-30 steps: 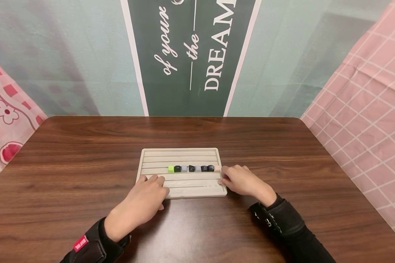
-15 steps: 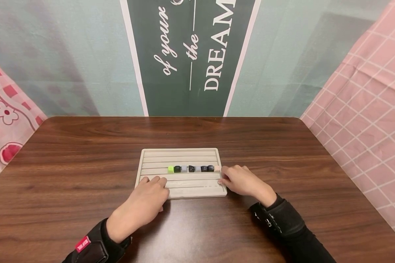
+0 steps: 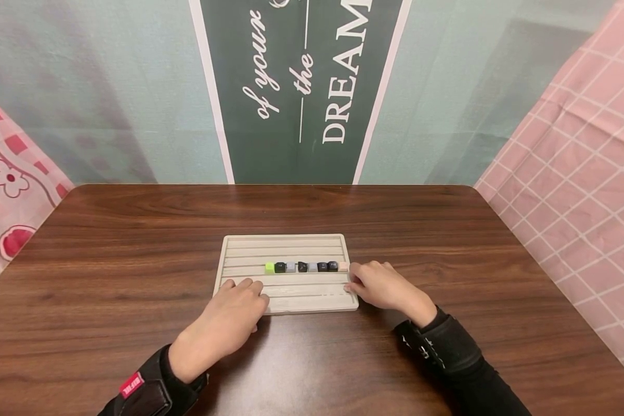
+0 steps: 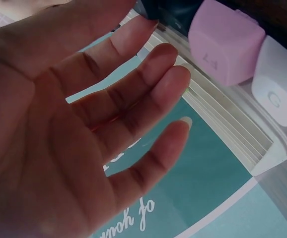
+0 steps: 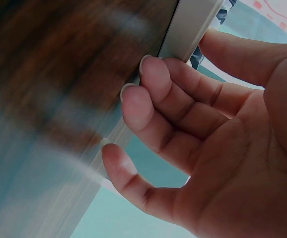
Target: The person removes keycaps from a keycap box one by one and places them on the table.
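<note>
A cream grooved tray (image 3: 286, 303) lies on the table, with a row of keycaps (image 3: 312, 267) in a middle groove: lime green, black, grey and pale pink. Over its front left corner is my left hand (image 3: 234, 312). In the left wrist view, its thumb and index finger pinch a dark keycap (image 4: 146, 8), mostly hidden by them. Beside these fingers are a pink keycap (image 4: 225, 42) and a white keycap (image 4: 277, 82), both hidden under the hand in the head view. My right hand (image 3: 382, 283) grips the tray's right rim between thumb and fingers, by the pale pink keycap.
The brown wooden table (image 3: 421, 231) extends around the tray. Behind it hangs a teal cloth (image 3: 151, 115) with a dark green lettered panel. A pink checked cloth (image 3: 577, 173) hangs at the right, a patterned pink one (image 3: 15, 190) at the left.
Compared with a second ago, my left hand has shifted slightly right and toward the near edge. The right hand, the tray and the row of keycaps look unmoved.
</note>
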### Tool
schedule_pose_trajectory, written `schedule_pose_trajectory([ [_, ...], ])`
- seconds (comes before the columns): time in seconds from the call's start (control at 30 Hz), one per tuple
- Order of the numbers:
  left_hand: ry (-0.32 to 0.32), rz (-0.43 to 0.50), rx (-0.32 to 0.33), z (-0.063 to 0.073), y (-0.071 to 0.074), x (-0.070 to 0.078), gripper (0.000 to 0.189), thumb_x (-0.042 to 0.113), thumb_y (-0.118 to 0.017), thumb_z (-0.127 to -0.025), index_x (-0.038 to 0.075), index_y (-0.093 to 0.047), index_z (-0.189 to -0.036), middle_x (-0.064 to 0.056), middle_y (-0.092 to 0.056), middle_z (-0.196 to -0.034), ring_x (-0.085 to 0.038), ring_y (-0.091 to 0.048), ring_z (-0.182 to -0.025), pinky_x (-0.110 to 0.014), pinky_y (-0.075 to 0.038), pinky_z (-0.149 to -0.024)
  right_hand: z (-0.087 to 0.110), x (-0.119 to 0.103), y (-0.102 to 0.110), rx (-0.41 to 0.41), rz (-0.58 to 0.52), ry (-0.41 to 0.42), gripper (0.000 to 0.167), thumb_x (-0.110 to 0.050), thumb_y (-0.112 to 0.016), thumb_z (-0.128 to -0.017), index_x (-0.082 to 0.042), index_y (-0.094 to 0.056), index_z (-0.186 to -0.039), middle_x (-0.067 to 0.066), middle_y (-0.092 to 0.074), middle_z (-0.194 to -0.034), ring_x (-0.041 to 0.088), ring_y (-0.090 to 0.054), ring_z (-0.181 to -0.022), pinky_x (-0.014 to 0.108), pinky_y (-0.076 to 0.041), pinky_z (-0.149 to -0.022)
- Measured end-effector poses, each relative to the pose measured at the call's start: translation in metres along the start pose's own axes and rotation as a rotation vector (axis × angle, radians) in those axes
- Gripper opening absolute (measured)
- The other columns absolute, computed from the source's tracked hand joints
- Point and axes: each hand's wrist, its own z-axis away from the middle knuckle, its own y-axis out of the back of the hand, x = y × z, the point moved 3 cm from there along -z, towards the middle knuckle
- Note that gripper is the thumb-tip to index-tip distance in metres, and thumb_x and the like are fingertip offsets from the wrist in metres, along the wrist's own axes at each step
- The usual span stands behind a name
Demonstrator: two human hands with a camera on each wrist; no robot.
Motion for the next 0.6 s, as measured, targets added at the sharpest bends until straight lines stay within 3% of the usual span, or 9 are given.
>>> schedule_pose_trajectory([
  [0.6, 0.015, 0.026, -0.023, -0.0001, 0.0046, -0.0029, 0.029, 0.013, -0.080, -0.062, 0.004, -0.059, -0.079, -0.005, -0.051, -0.073, -0.024, -0.053, -0.075, -0.037, -0.038, -0.061, 0.0000, -0.0012, 0.0008, 0.008, 0.008, 0.009, 0.025, -0.021, -0.064, -0.086, -0.015, -0.046, -0.069, -0.007, -0.038, -0.056, 0.006, -0.037, -0.050, 0.028, -0.032, -0.052],
])
